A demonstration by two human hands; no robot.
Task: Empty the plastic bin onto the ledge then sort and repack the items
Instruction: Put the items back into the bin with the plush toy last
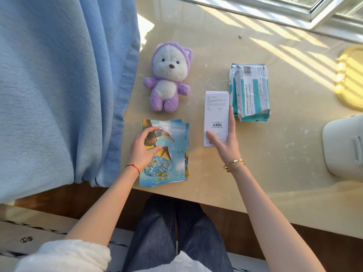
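On the beige ledge (pixel 275 154) lie several items. A purple and white plush bear (pixel 168 77) rests face up at the back left. A stack of dinosaur picture cards (pixel 167 158) lies near the front edge; my left hand (pixel 145 148) rests on it with thumb and fingers curled apart. A long white box with a barcode (pixel 215 114) lies to the right, and my right hand (pixel 225 138) grips its near end between thumb and fingers. A teal and white wipes pack (pixel 249 91) lies just right of the box.
A white plastic bin (pixel 343 146) sits at the right edge of the ledge, with a yellow object (pixel 351 77) behind it. A blue curtain (pixel 59 85) hangs along the left side. The window frame (pixel 275 8) runs along the back.
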